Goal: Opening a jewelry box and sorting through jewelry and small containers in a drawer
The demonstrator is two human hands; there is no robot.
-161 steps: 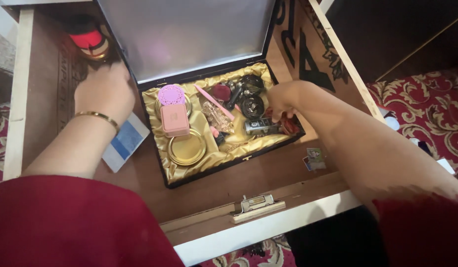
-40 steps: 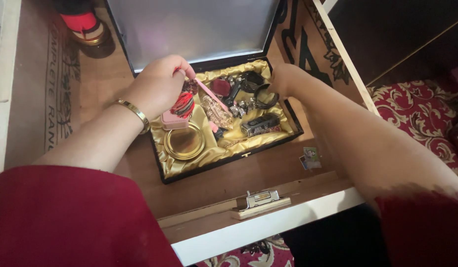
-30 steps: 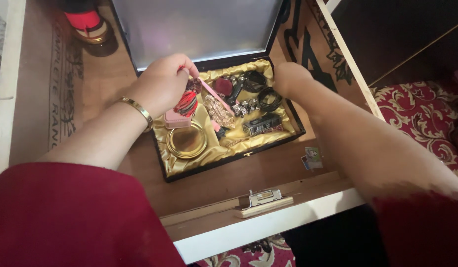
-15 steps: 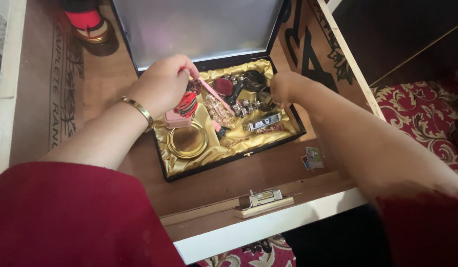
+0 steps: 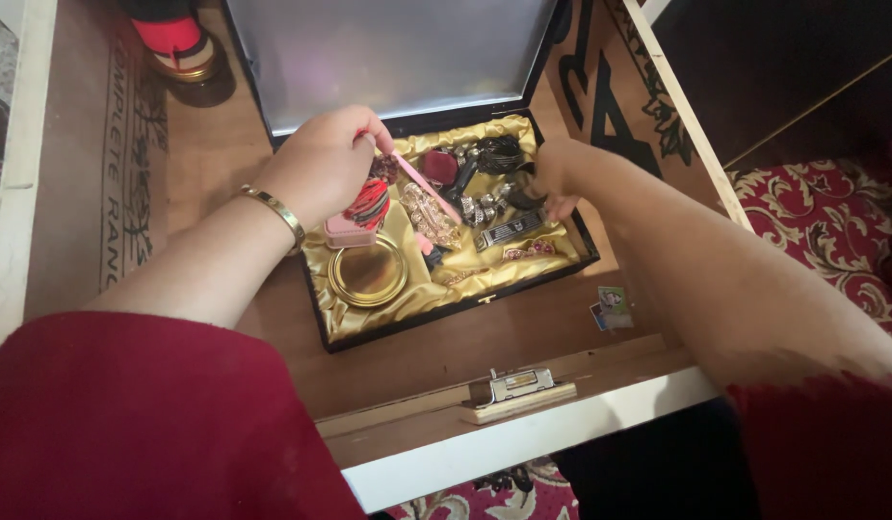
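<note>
Reaching into the right end of the gold-lined box (image 5: 342,318), the right hand (image 5: 554,173) has dropped onto a black hair tie (image 5: 523,197), fingers curling around it, while the left hand (image 5: 323,164) stays clenched on red hair ties (image 5: 369,202) over the box's left side.

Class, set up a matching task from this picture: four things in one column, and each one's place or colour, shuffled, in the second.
Things:
1. round gold lid
2. bangle
3. box lining
4. metal latch

Descriptions:
A. on the left wrist
B. gold satin
C. on the drawer's front edge
D. lying flat in the box's near left part

Pairs: 1-D, 2-A, 3-B, 4-C
</note>
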